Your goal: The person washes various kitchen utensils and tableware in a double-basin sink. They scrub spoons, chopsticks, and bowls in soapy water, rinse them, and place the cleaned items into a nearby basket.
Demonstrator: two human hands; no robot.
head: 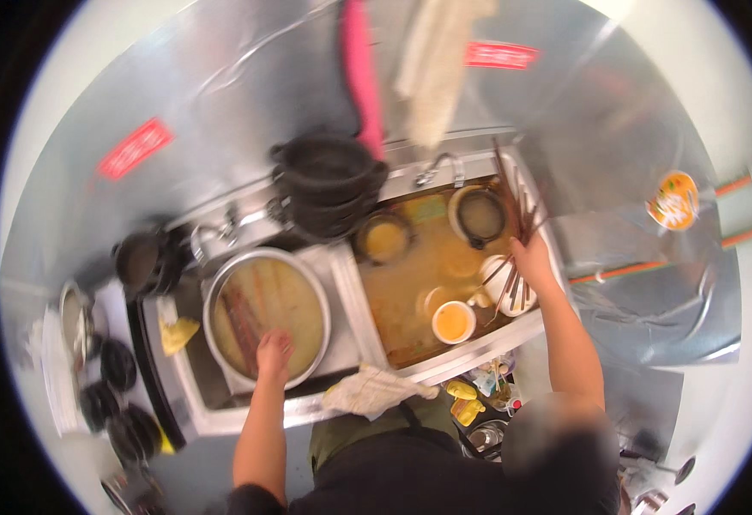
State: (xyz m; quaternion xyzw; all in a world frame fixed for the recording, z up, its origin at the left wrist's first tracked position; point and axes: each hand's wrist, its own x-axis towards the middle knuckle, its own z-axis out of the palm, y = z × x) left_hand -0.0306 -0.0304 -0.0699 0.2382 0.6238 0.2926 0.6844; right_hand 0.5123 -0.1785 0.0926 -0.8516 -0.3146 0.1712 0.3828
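Note:
My right hand (533,261) grips a bundle of dark brown chopsticks (524,209) at the right side of the right sink basin. Below that hand is a white bowl (495,273), partly covered by the chopsticks' ends. My left hand (275,355) is at the near part of a large round metal pot (325,296) of cloudy water. More brown chopsticks (237,315) lie in this water, right beside my left fingers. Blur and the water hide whether those fingers hold any.
Murky orange-brown water (408,290) fills the right basin, with a small white bowl (453,322) and dark pots (480,214) in it. Stacked black pots (327,183) stand behind the divider. A cloth (376,389) drapes over the front rim; faucets (443,168) rise at the back.

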